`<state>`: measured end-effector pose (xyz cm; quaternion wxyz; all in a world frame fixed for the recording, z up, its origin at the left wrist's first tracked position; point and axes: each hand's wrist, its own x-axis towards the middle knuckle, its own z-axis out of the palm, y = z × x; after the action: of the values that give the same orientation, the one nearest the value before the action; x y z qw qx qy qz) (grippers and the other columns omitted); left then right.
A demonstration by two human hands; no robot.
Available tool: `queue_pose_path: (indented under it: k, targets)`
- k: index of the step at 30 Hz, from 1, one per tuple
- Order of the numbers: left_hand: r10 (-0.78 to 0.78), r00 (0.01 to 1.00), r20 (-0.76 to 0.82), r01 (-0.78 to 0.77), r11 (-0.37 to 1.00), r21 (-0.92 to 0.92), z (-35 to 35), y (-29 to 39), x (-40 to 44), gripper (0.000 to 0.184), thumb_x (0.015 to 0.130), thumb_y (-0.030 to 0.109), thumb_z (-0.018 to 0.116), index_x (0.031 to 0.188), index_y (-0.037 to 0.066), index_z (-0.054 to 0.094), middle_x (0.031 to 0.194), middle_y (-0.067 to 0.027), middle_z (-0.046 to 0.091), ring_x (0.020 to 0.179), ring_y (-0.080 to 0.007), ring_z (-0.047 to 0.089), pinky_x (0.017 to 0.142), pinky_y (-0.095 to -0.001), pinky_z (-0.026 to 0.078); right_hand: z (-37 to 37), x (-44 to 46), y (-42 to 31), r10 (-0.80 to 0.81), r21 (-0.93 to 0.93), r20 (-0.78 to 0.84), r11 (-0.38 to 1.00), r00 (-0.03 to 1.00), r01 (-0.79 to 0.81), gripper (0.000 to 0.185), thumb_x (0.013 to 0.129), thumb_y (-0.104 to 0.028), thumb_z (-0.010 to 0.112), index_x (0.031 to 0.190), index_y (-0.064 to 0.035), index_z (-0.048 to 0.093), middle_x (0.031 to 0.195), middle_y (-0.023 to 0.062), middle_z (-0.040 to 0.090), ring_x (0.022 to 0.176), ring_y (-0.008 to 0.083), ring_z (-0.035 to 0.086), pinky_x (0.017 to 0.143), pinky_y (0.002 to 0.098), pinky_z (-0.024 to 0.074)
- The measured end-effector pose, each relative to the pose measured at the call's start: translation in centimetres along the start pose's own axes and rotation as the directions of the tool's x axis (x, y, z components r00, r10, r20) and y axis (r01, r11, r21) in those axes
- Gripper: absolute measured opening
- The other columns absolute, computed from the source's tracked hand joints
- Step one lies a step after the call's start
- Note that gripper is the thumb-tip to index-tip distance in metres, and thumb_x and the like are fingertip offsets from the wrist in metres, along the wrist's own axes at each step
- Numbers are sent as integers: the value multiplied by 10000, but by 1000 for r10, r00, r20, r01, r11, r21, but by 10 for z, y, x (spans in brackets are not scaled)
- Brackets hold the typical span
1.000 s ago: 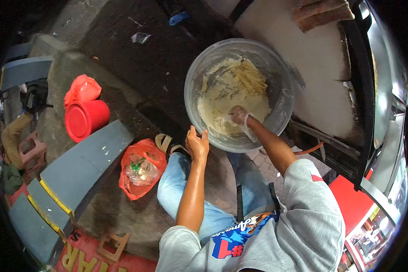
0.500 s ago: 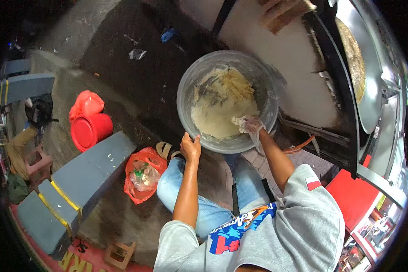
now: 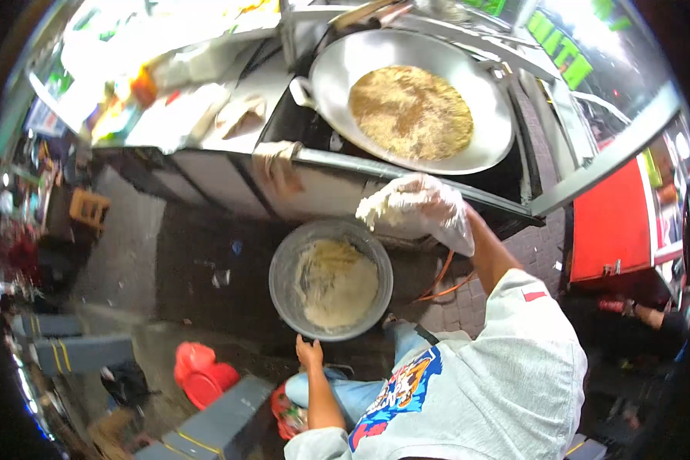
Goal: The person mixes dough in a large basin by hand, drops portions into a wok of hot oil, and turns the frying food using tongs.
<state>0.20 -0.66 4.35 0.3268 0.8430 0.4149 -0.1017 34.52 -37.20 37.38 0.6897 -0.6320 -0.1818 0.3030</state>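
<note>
My right hand, in a clear plastic glove smeared with pale batter, is raised in front of the wok. Its fingers are closed on a clump of batter-coated food; what lies under the coating is hidden. A large steel wok sits just beyond, with bubbling, foamy oil in it. Below the hand, on the ground, stands a round grey tub with thick pale batter spread over its bottom. My bare left hand grips the tub's near rim.
A metal frame edge runs along the stall in front of the wok, with a cloth draped over it. A grey bench, red containers and a red plastic bag are at lower left. A red cabinet stands right.
My right hand has lifted out of the tub with a batter-coated clump and risen toward the wok. The view has tilted up, bringing the wok into sight. My left hand stays at the tub's rim.
</note>
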Motion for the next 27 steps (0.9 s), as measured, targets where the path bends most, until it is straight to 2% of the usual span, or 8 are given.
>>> queue_pose_path:
  k: [8,11,12,16,18,21,23,27]
  targets:
    - [47,997,56,-50,997,52,-40,12,-24,628,720,157,746,1266,-1,478,1021,-174,604,941,-319,585,865,-416,454,-137,75,-85,-464,-301,-269,873,844,384,138,769,-67,696,901,-28,685,866,44,660,751,104,582,604,245,469]
    - [43,998,52,-48,993,106,-52,13,-32,619,708,150,742,1250,-10,490,999,-167,610,916,-313,592,854,-415,458,-235,150,-27,-244,-802,-344,579,907,-149,312,820,-245,617,1086,-81,619,1036,80,638,902,190,603,777,343,503]
    - [44,998,55,-50,991,126,-55,10,-36,620,703,149,743,1248,-12,492,995,-166,612,912,-313,593,853,-415,459,-237,164,-32,-180,-936,-315,-103,932,-336,269,877,-177,560,1122,-68,580,1096,72,612,931,186,597,798,324,508]
    - [-1,1000,6,0,982,189,-70,3,-50,627,697,155,747,1245,-15,494,987,-171,618,910,-320,593,853,-419,459,-312,193,23,-280,-920,-319,-139,905,-367,257,920,-186,490,1143,-115,597,1199,79,587,1024,205,588,840,311,502]
    - [-70,997,-13,71,986,152,-72,-6,-49,618,706,160,743,1246,-10,495,977,-170,623,915,-325,592,850,-420,459,-284,189,-27,76,-784,-621,-60,780,-618,260,885,-186,528,1124,-139,621,1173,89,610,1011,214,602,828,318,507]
    - [-22,998,-62,29,992,120,-81,-3,-54,586,720,165,734,1236,-1,511,924,-154,638,907,-319,599,845,-415,461,-356,196,14,-276,-759,-639,375,718,-532,202,843,-205,592,998,-106,675,970,103,674,867,249,644,769,362,516]
    - [40,997,-71,-38,999,39,-80,9,-48,565,721,164,733,1220,1,526,897,-147,644,874,-313,610,828,-412,470,-314,166,-27,-422,-838,-546,261,724,-480,209,833,-208,614,998,-91,666,956,106,668,846,253,636,769,362,512]
    - [209,976,-54,-214,903,-373,-59,64,-27,431,776,123,699,1154,-38,571,900,-135,658,819,-212,625,765,-336,492,-219,95,-35,-433,-320,-614,901,659,293,307,840,-204,633,1115,-71,602,1058,93,631,938,214,601,825,341,495]
